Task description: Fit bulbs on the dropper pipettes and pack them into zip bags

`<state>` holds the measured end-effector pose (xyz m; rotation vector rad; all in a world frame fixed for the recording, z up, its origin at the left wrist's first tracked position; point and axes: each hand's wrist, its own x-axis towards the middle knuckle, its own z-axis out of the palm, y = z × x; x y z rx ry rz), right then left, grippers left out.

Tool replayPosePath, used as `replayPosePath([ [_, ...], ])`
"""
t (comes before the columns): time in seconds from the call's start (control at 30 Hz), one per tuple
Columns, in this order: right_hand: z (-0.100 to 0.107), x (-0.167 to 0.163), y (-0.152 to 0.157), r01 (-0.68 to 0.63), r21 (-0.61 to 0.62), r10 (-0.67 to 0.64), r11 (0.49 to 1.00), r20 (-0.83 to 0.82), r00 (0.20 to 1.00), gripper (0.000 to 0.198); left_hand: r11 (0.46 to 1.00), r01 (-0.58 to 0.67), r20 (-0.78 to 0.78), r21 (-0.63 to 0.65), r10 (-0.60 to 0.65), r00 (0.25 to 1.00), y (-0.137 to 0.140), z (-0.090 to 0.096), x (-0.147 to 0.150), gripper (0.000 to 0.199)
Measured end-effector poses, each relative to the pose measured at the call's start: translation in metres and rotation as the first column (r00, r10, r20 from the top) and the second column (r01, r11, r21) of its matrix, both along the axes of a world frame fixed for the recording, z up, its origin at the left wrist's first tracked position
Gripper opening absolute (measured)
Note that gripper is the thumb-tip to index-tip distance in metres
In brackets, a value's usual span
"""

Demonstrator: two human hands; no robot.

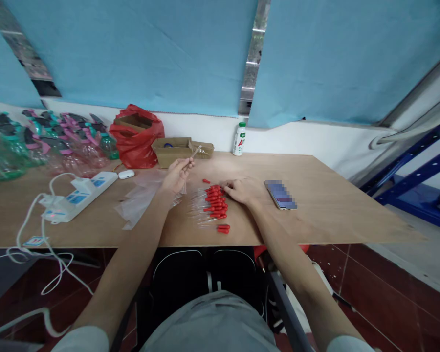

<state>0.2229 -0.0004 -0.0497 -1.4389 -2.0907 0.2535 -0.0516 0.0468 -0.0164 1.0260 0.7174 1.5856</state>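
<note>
My left hand [178,175] is raised over the table, its fingers pinched on a thin clear dropper tube [197,151] that points up and to the right. No red bulb shows on that tube. Below and to the right lies a pile of glass droppers with red rubber bulbs [215,201], bulbs toward the right. My right hand [241,189] rests on the table at the pile's upper right edge, fingers curled in against the nearest bulbs. What its fingertips hold, if anything, is hidden. One loose red bulb [206,181] lies just above the pile. Clear plastic bags [137,200] lie under my left forearm.
Behind stand a cardboard box [172,152], a red plastic bag [137,142] and a white bottle with a green cap [239,139]. A phone [280,194] lies to the right. At left are a power strip [78,198] with cables and several spray bottles [73,146].
</note>
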Motion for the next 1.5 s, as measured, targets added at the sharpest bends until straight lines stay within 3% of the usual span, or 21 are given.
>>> replayPosePath([
  [0.17,0.009,-0.001,-0.007,0.008,-0.001,-0.008,1.000,0.041,0.999,0.030,0.992,0.066,0.199,-0.106,-0.043,0.979,0.000,0.002,0.001,0.015],
  [0.3,0.009,-0.003,-0.006,0.031,-0.027,-0.029,0.999,0.072,0.997,0.020,0.988,0.083,0.283,-0.131,-0.043,0.958,0.000,0.000,0.004,0.020],
  [0.43,0.001,-0.003,0.000,0.060,-0.051,-0.058,0.997,0.052,0.997,0.010,0.992,0.069,0.174,-0.107,-0.050,0.983,-0.002,-0.004,0.007,0.018],
  [0.57,-0.007,-0.002,0.008,0.086,-0.095,-0.100,0.992,-0.158,0.982,0.009,0.989,0.125,-0.011,-0.077,-0.126,0.992,-0.007,-0.009,0.013,0.031],
  [0.7,-0.004,-0.002,0.013,0.014,-0.034,-0.028,0.999,-0.480,0.877,0.016,0.985,0.171,-0.116,-0.008,-0.171,0.978,-0.013,-0.013,0.018,0.037],
  [0.87,0.006,-0.011,0.008,-0.249,0.017,0.178,0.968,-0.744,0.644,0.043,0.980,0.181,-0.294,0.080,-0.150,0.944,-0.017,-0.014,0.021,0.046],
  [1.07,0.005,-0.018,0.008,-0.257,0.052,0.200,0.965,-0.779,0.595,0.042,0.964,0.189,-0.565,0.187,-0.052,0.823,-0.017,-0.016,0.019,0.042],
  [1.27,0.003,-0.025,0.005,-0.239,0.106,0.238,0.965,-0.733,0.637,0.040,0.836,0.312,-0.794,0.451,0.216,0.568,-0.028,-0.010,0.029,0.031],
  [1.5,0.007,-0.033,-0.003,-0.234,0.150,0.265,0.961,-0.746,0.611,0.035,0.806,0.340,-0.821,0.485,0.285,0.495,-0.036,-0.006,0.035,0.024],
])
